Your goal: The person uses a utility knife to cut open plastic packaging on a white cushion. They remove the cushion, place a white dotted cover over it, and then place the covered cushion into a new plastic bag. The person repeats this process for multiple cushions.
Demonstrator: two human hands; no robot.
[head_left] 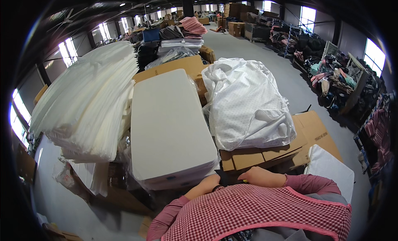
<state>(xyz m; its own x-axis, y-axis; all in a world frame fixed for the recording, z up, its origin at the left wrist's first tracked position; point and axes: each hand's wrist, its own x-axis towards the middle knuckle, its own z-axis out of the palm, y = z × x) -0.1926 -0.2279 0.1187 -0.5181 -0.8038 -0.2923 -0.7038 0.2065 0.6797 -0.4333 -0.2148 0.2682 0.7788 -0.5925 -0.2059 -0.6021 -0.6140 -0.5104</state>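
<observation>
By flat cardboard: dotted cloth bundle.

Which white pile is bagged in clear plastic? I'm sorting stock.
The crumpled fabric bundle on the flattened cardboard; the left stack of white sheets lies flat and layered.

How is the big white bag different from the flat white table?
The white bag is soft, puffy and wrinkled; the flat white table is hard, smooth and level. The bag sits on cardboard; the table stands beside it. Both are white.
</observation>
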